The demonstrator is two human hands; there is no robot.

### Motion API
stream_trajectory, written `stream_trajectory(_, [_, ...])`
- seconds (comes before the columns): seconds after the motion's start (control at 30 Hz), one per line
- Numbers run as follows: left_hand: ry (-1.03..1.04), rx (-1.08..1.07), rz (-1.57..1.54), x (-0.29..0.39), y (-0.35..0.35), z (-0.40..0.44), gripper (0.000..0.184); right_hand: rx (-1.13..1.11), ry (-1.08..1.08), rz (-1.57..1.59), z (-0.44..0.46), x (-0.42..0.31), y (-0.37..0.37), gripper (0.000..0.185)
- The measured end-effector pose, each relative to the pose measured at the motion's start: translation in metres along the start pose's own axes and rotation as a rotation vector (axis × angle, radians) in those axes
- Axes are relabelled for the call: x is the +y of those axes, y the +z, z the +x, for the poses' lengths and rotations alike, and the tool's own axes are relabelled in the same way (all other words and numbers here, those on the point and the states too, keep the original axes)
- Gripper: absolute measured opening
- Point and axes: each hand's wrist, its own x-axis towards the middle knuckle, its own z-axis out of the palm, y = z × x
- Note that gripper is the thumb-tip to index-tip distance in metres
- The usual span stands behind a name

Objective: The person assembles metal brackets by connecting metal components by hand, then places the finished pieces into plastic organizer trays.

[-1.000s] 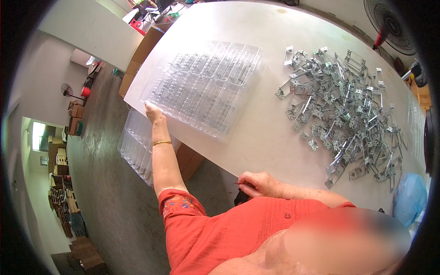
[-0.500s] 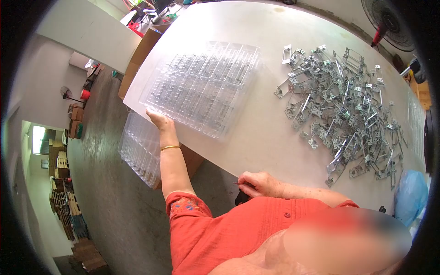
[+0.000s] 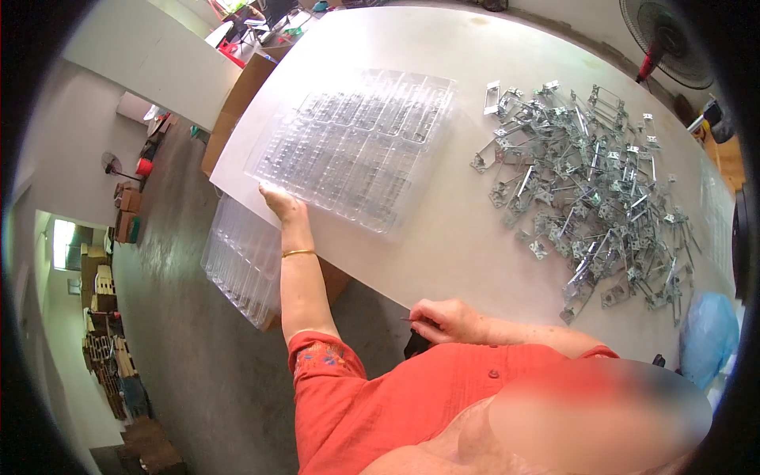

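My left hand (image 3: 283, 204) reaches out to the near left edge of a clear plastic blister tray (image 3: 348, 162). It grips that edge, with most of its fingers hidden. Long moulded compartments divide the tray, and grey shapes show through it. Close to my body, at the table's front edge, my right hand (image 3: 450, 320) is closed. A thin dark tip pokes out of its fingers, too small to name. Just below that hand is a black thing (image 3: 416, 343), partly hidden. To the right, a heap of metal brackets with rods (image 3: 590, 190) lies spread on the white table (image 3: 443, 261).
More clear trays (image 3: 241, 261) are stacked below the table's left edge, beside a cardboard box (image 3: 241, 99). A blue plastic bag (image 3: 707, 336) sits at the right, near another clear tray (image 3: 716, 214). A fan (image 3: 665, 43) stands beyond the far right corner.
My left hand and the clear tray have shifted slightly to the right. My right hand has stayed in place, still closed. The heap of brackets looks the same.
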Motion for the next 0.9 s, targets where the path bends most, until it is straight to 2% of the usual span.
stream_trajectory(0.2, [-0.009,0.011,-0.006,-0.015,0.01,0.002,0.061,0.017,-0.017,0.005,-0.001,0.0,0.001,0.014])
stream_trajectory(0.3, [0.035,0.095,0.041,-0.026,0.009,0.009,0.06,-0.024,0.013,-0.028,-0.001,-0.005,-0.001,0.014])
stream_trajectory(0.4, [-0.019,-0.061,-0.05,-0.028,0.002,0.017,0.061,-0.033,0.03,-0.01,-0.004,0.002,0.0,0.015])
stream_trajectory(0.63, [-0.076,0.276,0.174,-0.01,-0.024,0.004,0.044,0.003,-0.044,0.024,-0.003,0.003,0.004,0.015])
stream_trajectory(0.73, [0.053,0.302,0.407,0.003,-0.022,-0.016,0.046,0.004,-0.032,-0.037,-0.005,0.004,0.005,0.015])
stream_trajectory(0.83, [0.188,0.19,0.532,0.029,0.002,-0.056,0.039,0.017,-0.037,0.006,-0.004,0.005,0.008,0.013])
stream_trajectory(0.9, [0.362,0.073,0.576,0.04,0.017,-0.077,0.034,0.027,-0.032,0.006,-0.004,0.003,0.011,0.013])
